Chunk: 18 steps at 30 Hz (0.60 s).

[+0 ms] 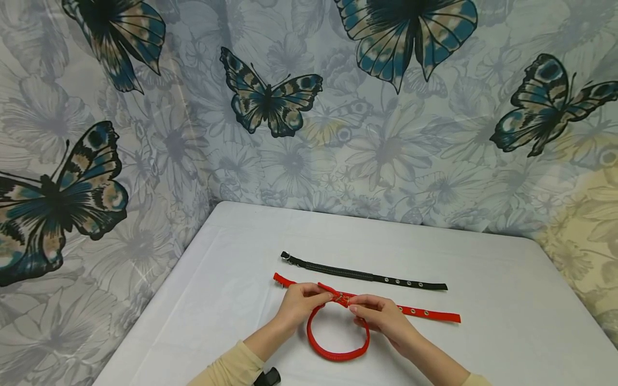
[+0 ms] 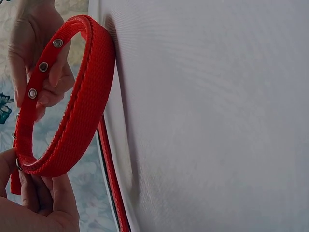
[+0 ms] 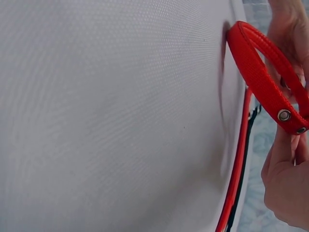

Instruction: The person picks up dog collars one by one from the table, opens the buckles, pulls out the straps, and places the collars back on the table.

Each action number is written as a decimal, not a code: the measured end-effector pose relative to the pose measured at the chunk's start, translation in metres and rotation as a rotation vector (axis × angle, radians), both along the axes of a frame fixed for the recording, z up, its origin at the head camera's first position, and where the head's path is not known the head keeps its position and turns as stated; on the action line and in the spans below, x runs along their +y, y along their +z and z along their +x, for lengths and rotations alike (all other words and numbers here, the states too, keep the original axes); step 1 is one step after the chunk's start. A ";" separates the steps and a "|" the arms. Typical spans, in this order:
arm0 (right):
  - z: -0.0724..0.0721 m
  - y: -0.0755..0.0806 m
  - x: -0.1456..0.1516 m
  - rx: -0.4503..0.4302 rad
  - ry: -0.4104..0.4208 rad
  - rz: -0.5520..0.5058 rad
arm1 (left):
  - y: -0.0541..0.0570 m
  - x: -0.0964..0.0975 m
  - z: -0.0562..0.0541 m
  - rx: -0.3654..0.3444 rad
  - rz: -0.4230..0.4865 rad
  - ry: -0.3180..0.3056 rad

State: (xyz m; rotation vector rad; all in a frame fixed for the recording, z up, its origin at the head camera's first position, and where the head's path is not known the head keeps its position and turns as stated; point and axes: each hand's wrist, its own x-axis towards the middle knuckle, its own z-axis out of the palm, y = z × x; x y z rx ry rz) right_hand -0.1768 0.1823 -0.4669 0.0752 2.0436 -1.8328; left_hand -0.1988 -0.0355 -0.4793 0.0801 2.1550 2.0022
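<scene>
A red collar (image 1: 337,356), closed into a loop, is held between both hands near the front of the table. My left hand (image 1: 300,306) pinches it beside the metal buckle (image 1: 341,298). With thumb and fingers, my right hand (image 1: 383,317) grips the band on the buckle's other side. Padded webbing and a row of metal eyelets show on the collar (image 2: 91,106) in the left wrist view. In the right wrist view, the loop's lower edge (image 3: 236,36) is right at the tabletop. A second red collar (image 1: 429,313) lies flat behind the hands, partly hidden by them.
Farther back, a black collar (image 1: 338,269) lies stretched out with its buckle end to the left. A white cloth covers the table (image 1: 232,241). Butterfly-print fabric (image 1: 386,150) hangs behind and at the left. A small black object (image 1: 270,377) shows by the left sleeve.
</scene>
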 end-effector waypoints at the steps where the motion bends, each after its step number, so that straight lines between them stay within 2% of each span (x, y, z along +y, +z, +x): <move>1: 0.000 0.000 0.001 0.002 0.004 -0.001 | 0.000 0.000 0.000 -0.004 0.002 0.001; 11: 0.000 0.001 -0.001 -0.018 -0.019 0.017 | 0.003 -0.003 0.001 -0.004 0.017 0.010; 18: -0.002 -0.001 -0.005 0.024 -0.035 0.038 | 0.002 0.000 0.003 -0.014 0.008 -0.001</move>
